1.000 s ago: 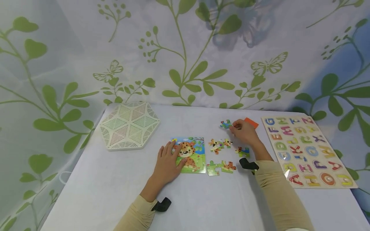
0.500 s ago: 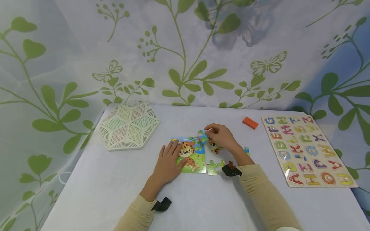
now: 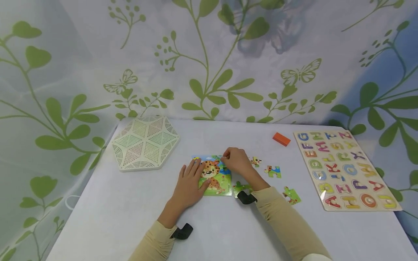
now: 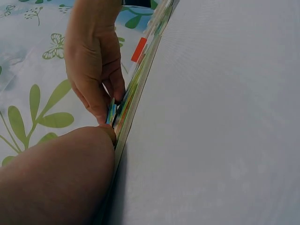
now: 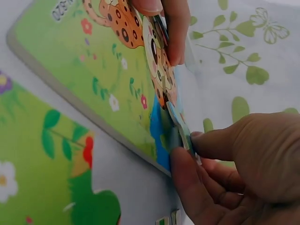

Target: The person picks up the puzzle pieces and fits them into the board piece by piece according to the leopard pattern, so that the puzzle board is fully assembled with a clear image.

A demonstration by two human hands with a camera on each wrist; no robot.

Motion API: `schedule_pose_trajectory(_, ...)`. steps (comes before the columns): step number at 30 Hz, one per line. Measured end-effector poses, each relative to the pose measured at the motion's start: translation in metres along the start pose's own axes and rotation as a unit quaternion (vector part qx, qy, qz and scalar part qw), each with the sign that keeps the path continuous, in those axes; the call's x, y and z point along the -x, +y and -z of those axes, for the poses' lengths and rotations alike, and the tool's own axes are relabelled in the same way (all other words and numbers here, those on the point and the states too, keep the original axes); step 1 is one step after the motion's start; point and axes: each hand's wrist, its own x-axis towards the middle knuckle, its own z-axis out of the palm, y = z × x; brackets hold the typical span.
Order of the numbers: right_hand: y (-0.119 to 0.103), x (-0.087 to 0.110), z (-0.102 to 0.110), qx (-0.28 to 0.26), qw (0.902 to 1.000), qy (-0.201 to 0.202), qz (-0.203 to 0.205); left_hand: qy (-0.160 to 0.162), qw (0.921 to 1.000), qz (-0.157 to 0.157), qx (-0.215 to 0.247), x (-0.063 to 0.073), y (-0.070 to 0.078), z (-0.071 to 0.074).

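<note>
A leopard picture puzzle board (image 3: pixel 217 181) lies on the white table in front of me. My left hand (image 3: pixel 187 186) rests on its left side with the fingers spread. Over the board's upper right corner, my right hand (image 3: pixel 237 161) pinches a jigsaw piece (image 5: pixel 180 124) between thumb and fingers. The right wrist view has that piece tilted on edge against the board's blue part. The left wrist view also catches the piece (image 4: pixel 111 112), low over the board. Close to the board's right edge lies a green jigsaw piece (image 3: pixel 240 188), partly hidden by the right wrist.
Further right lie loose jigsaw pieces, among them a blue-green one (image 3: pixel 274 171) and a green one (image 3: pixel 291 195). An orange block (image 3: pixel 281 139) sits behind them. A wooden alphabet board (image 3: pixel 347 170) is at the right, a hexagonal patterned board (image 3: pixel 145 143) at the left.
My right hand has carried the jigsaw piece from near the orange block leftward and toward me, onto the leopard board's upper right corner. My left hand has stayed in place.
</note>
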Motion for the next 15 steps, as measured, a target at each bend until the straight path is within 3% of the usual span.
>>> schedule_pose_trajectory(15, -0.014, 0.0, 0.002, 0.055, 0.9983, -0.019, -0.007, -0.007, 0.9999, 0.006, -0.005, -0.001, -0.001, -0.001)
